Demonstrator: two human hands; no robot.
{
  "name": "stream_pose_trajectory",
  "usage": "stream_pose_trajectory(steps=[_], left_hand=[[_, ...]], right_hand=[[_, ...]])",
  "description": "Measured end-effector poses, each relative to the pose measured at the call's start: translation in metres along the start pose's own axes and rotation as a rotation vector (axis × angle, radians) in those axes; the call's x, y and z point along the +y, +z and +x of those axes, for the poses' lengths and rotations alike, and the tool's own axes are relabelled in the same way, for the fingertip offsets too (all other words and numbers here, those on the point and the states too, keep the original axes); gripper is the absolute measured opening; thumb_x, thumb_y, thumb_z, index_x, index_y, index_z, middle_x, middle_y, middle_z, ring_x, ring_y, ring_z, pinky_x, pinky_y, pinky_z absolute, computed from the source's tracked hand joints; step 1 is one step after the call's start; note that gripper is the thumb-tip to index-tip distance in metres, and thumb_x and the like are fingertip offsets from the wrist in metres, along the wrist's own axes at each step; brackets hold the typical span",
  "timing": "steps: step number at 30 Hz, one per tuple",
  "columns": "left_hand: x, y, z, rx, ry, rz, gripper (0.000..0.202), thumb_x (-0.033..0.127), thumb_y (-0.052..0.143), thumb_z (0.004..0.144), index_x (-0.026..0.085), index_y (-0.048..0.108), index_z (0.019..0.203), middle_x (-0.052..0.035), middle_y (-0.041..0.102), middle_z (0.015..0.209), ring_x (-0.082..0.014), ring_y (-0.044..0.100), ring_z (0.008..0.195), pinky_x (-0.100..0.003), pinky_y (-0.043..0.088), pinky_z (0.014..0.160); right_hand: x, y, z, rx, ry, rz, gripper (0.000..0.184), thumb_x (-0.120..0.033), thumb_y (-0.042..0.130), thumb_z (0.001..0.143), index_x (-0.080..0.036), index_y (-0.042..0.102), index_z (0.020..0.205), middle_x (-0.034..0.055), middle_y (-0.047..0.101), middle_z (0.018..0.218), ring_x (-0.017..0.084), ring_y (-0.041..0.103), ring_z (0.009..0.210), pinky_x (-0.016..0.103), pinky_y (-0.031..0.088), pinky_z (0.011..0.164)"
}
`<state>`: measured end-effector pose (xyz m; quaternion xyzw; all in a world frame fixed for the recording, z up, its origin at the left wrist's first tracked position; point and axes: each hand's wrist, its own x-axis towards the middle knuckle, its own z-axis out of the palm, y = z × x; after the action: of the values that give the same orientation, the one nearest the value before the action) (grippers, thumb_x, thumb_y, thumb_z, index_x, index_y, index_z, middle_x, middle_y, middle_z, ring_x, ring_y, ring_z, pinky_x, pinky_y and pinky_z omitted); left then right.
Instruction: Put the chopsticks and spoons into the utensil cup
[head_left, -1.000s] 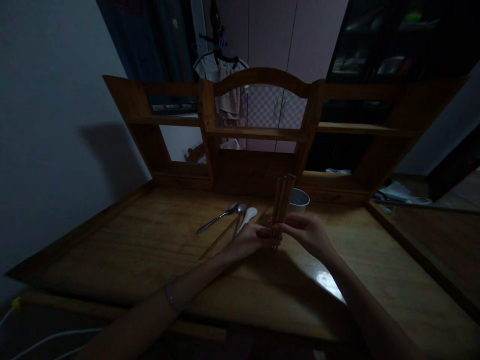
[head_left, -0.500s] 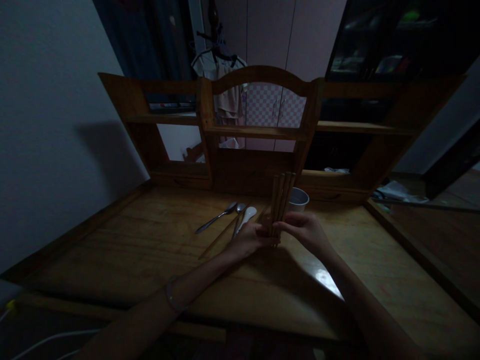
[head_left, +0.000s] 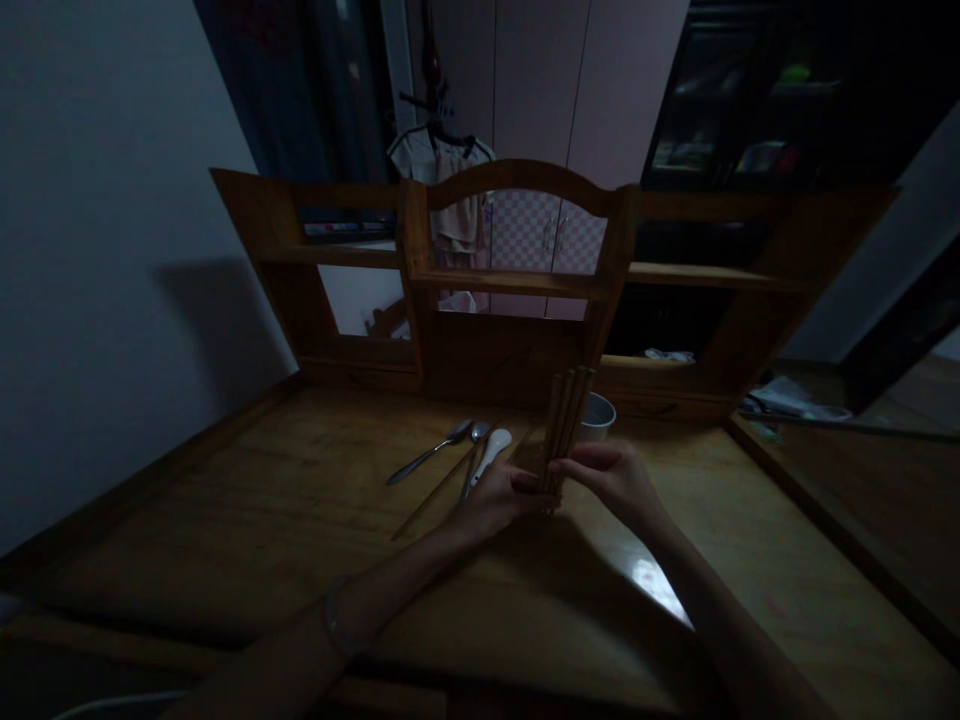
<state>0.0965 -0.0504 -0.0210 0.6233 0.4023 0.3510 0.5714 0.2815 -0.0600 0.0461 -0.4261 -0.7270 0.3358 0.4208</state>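
A bundle of several wooden chopsticks (head_left: 564,415) stands nearly upright just above the desk, leaning a little to the right at the top. My left hand (head_left: 504,497) is closed round their lower part. From the other side my right hand (head_left: 611,477) pinches the same bundle with thumb and fingers. Left of the hands lie a metal spoon (head_left: 429,455), a second metal spoon (head_left: 479,432) and a white soup spoon (head_left: 493,452), its handle partly behind my left hand. A loose chopstick (head_left: 431,502) lies slantwise among them. Behind my right hand is a pale cup (head_left: 598,418), partly hidden.
The wooden desk (head_left: 262,500) carries a shelf unit (head_left: 510,285) along its back edge. A white wall (head_left: 112,300) bounds the left side, and a raised wooden edge (head_left: 825,520) runs along the right. Clothes (head_left: 454,200) hang behind the shelf. The room is dim.
The camera view has tilted slightly, so the desk and shelf sit lower in the picture. Both hands keep hold of the chopsticks, with hardly any other movement.
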Motion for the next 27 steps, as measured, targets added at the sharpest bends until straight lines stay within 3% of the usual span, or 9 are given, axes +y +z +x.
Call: stream_pose_trajectory(steps=[10, 15, 21, 27], left_hand=[[0.011, -0.002, -0.005, -0.071, 0.046, 0.009, 0.037, 0.04, 0.076, 0.07, 0.013, 0.076, 0.094, -0.0086, 0.074, 0.088, -0.0201, 0.064, 0.078, -0.027, 0.045, 0.07], [0.01, -0.001, -0.004, -0.065, 0.045, 0.02, 0.035, 0.041, 0.074, 0.072, 0.012, 0.076, 0.092, -0.009, 0.073, 0.085, -0.0187, 0.064, 0.074, -0.026, 0.045, 0.068], [0.011, 0.0, -0.004, -0.066, 0.051, -0.011, 0.036, 0.041, 0.075, 0.071, 0.012, 0.076, 0.092, -0.0107, 0.073, 0.091, -0.0207, 0.065, 0.079, -0.028, 0.047, 0.071], [0.007, 0.002, -0.002, -0.03, 0.076, 0.025, 0.034, 0.041, 0.074, 0.072, 0.011, 0.076, 0.088, -0.0096, 0.072, 0.084, -0.0186, 0.063, 0.073, -0.026, 0.046, 0.065]], right_hand=[[-0.004, 0.002, -0.001, -0.049, 0.023, 0.057, 0.022, -0.039, 0.069, 0.079, -0.018, 0.076, 0.076, 0.001, 0.067, 0.068, 0.016, 0.059, 0.063, 0.024, 0.043, 0.056], [-0.004, 0.002, -0.001, -0.033, -0.007, 0.016, 0.03, -0.042, 0.067, 0.08, -0.017, 0.071, 0.063, 0.0, 0.061, 0.057, 0.014, 0.056, 0.057, 0.022, 0.039, 0.049], [-0.005, 0.004, -0.001, -0.043, 0.004, 0.064, 0.028, -0.044, 0.066, 0.08, -0.018, 0.075, 0.073, 0.0032, 0.067, 0.065, 0.019, 0.062, 0.065, 0.026, 0.046, 0.053], [-0.005, 0.007, -0.001, -0.018, 0.035, 0.096, 0.031, -0.046, 0.067, 0.078, -0.016, 0.076, 0.074, 0.0045, 0.068, 0.064, 0.02, 0.063, 0.068, 0.027, 0.047, 0.057]])
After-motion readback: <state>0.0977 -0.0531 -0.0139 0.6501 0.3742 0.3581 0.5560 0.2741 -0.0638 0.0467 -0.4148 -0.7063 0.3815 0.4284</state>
